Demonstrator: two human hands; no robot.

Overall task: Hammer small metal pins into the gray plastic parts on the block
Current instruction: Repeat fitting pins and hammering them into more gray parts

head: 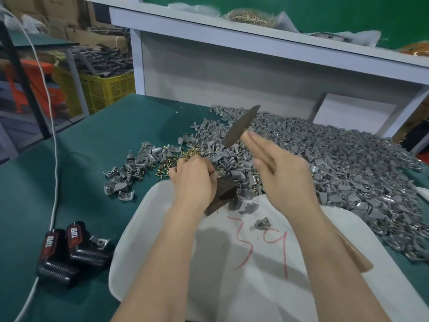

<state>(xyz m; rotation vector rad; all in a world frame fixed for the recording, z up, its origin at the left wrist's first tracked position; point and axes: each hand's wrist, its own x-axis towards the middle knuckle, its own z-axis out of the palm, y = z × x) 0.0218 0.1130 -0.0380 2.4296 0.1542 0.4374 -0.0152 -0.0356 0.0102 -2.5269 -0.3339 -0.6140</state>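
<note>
On the green counter (92, 159), the left hand (192, 180) pinches a gray part (220, 173) atop the dark block (226, 190); the right hand (285, 180) grips a raised, blurred hammer (241, 126). Brass pins (162, 167) lie just beyond.

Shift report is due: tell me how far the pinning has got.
Done: a few parts lie in the white tray, one showing brass. In hand: left hand pinches a piece atop the block, right hand holds the hammer raised. Left: seemingly the big gray pile.

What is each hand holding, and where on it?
Right hand grips the hammer by the middle of its wooden handle, head raised. Left hand curls at the top of the block; whatever it pinches is hidden.
</note>
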